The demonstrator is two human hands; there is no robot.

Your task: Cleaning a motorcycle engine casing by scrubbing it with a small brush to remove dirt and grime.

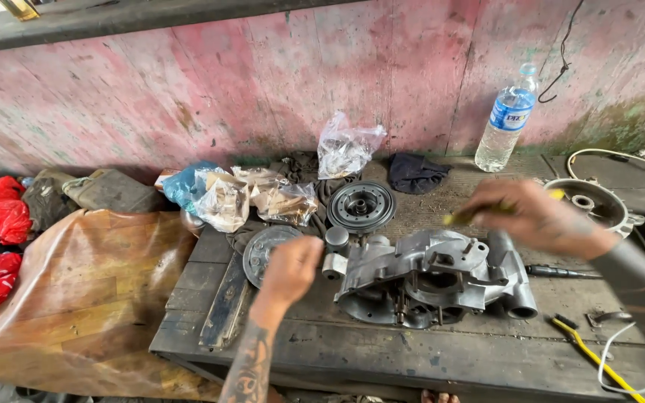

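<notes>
A dark wooden bench fills the middle and right of the view. At nine o'clock a big brown sheet covers the low spot next to it.

The biggest thing on the bench is a grey metal engine case, lying flat just right of the middle. At twelve o'clock from it sits a round ribbed metal wheel. At nine o'clock from the case lies a flat round metal plate, half hidden behind the left hand.

A clear water bottle with a blue label stands by the pink wall, at one o'clock from the case. Crinkly plastic bags lie at eleven o'clock.

The left hand is at the case's nine o'clock end. Its fingers are curled in and touch the case there. I cannot tell if they grip anything.

The right hand floats above the case at two o'clock. It is blurry. Its fingers are pinched on a thin yellow tool that points toward nine o'clock.

A small yellow-handled tool lies at five o'clock from the case.
</notes>
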